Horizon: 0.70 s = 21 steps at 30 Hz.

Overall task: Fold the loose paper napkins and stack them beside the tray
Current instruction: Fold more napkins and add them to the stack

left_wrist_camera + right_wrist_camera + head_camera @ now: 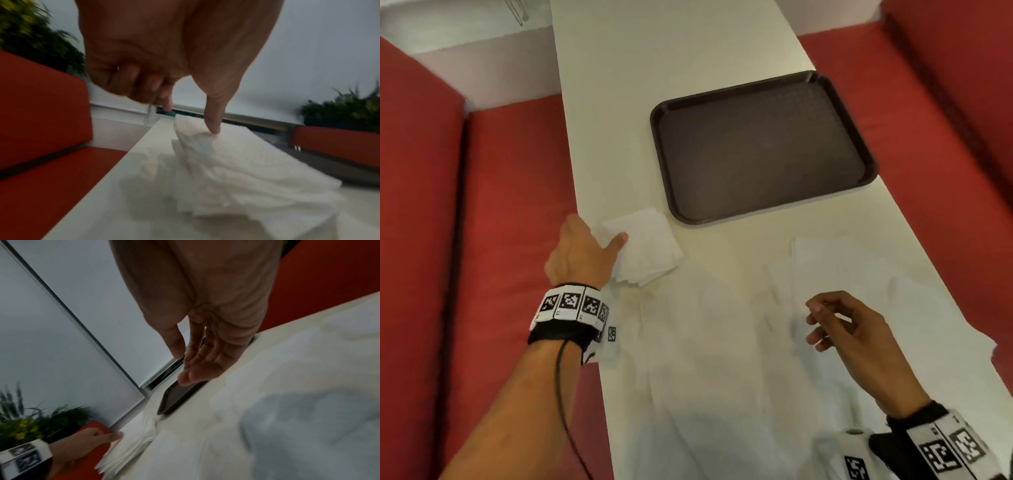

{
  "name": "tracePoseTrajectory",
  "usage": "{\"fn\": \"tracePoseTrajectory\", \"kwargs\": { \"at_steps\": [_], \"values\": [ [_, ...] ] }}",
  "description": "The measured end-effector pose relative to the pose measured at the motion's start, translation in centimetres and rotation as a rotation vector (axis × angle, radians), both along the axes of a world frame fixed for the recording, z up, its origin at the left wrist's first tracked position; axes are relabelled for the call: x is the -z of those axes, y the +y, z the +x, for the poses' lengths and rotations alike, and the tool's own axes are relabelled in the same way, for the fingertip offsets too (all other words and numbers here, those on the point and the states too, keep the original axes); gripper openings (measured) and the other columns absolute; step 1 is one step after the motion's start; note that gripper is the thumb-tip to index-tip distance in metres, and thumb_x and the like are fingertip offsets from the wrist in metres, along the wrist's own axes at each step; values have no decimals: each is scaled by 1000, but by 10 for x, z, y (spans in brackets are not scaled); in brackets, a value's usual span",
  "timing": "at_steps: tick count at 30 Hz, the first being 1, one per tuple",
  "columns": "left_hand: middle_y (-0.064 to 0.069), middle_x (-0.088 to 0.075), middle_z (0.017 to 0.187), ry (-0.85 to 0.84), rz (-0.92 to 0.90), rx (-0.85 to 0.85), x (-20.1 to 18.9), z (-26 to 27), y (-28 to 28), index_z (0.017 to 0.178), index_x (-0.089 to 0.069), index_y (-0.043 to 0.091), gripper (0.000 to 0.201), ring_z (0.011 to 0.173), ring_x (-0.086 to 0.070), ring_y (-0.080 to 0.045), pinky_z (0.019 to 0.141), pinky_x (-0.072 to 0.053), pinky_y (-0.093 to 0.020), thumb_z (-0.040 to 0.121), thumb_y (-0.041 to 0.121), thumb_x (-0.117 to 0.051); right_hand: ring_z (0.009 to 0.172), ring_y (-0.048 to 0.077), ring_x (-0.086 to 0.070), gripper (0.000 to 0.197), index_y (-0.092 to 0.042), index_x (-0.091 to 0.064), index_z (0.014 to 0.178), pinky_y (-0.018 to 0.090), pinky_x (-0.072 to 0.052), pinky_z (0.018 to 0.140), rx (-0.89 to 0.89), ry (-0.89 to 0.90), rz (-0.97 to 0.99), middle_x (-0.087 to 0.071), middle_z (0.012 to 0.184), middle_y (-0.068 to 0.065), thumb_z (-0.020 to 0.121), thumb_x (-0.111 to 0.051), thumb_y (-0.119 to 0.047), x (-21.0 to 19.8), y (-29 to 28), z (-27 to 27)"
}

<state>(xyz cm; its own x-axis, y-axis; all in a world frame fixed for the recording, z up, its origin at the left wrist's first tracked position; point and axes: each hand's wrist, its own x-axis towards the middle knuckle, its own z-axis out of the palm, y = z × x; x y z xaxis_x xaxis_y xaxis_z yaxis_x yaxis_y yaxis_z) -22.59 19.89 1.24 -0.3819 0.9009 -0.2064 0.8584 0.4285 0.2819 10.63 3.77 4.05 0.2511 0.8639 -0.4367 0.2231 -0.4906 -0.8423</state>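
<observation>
The long white surface runs up the middle of the head view between red seats. The dark tray lies right of centre, bare. Loose unfolded napkins spread over the lower right. Just left of the tray's lower corner sits the stack of folded napkins, close to the surface's left edge.

The left hand pinches the stack's left side, thumb on top and fingers curled at its edge. The right hand hovers over the loose sheets, fingers loosely bent, holding nothing.

The stack's lower corners fan out unevenly; a careless release or tug could likely splay it further or nudge it off the near edge.
</observation>
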Motion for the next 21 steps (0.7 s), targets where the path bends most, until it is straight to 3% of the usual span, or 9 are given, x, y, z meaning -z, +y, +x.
{"fn": "tracePoseTrajectory", "kwargs": {
  "at_steps": [2, 5, 7, 10, 12, 14, 17, 21],
  "values": [
    [-13, -60, 114, -26, 110, -46, -14, 8, -10, 116, -45, 9, 62, 99, -62, -40, 73, -40, -43, 86, 60, -64, 69, 16, -70, 7, -25, -67, 96, 34, -56, 67, 9, -70, 14, -70, 84, -4, 94, -61, -25, -4, -9, 13],
    [-11, -61, 115, -120, 221, 15, -38, 37, -36, 112, -48, 13, 44, 103, -59, -34, 74, -37, -38, 94, 51, -57, 72, 7, -66, 7, -35, -63, 95, 20, -52, 61, -69, -277, 53, -67, 88, -12, 91, -66, -29, -7, -32, 39],
    [-5, -62, 113, -184, 214, 193, -46, 70, -64, 108, -51, 18, 31, 102, -60, -24, 74, -40, -35, 96, 46, -57, 76, 3, -62, 18, -39, -59, 101, 17, -48, 63, -255, -467, -3, -63, 95, -17, 86, -70, -38, -4, -54, 56],
    [11, -53, 90, -293, 97, 482, -40, 125, -118, 101, -53, 26, 17, 77, -54, -4, 63, -40, -27, 95, 41, -59, 102, 4, -49, 48, -42, -50, 125, 20, -46, 79, -653, -778, -173, -49, 119, -17, 83, -64, -58, 12, -92, 68],
    [13, -50, 88, -326, -5, 627, -26, 159, -153, 103, -55, 30, 14, 76, -51, -3, 63, -40, -21, 95, 40, -58, 112, 10, -42, 61, -39, -43, 137, 23, -44, 87, -741, -773, -194, -43, 130, -11, 82, -63, -59, 27, -112, 71],
    [13, -53, 97, -347, -83, 742, -6, 186, -184, 108, -57, 28, 15, 89, -54, -6, 74, -47, -25, 96, 37, -57, 116, 14, -38, 65, -34, -40, 142, 26, -45, 89, -731, -729, -144, -40, 134, -6, 84, -67, -47, 40, -124, 75],
    [8, -55, 112, -324, -161, 829, 19, 212, -216, 116, -59, 25, 22, 103, -54, -12, 87, -49, -33, 96, 33, -56, 119, 16, -38, 58, -30, -40, 141, 27, -47, 90, -727, -690, -102, -38, 135, -3, 89, -65, -29, 51, -129, 79],
    [4, -54, 123, -210, -169, 856, 35, 222, -235, 122, -59, 21, 29, 110, -52, -18, 89, -46, -34, 94, 29, -60, 116, 19, -43, 43, -25, -50, 133, 31, -46, 89, -721, -599, -17, -44, 130, -2, 92, -61, -20, 62, -131, 85]
  ]
}}
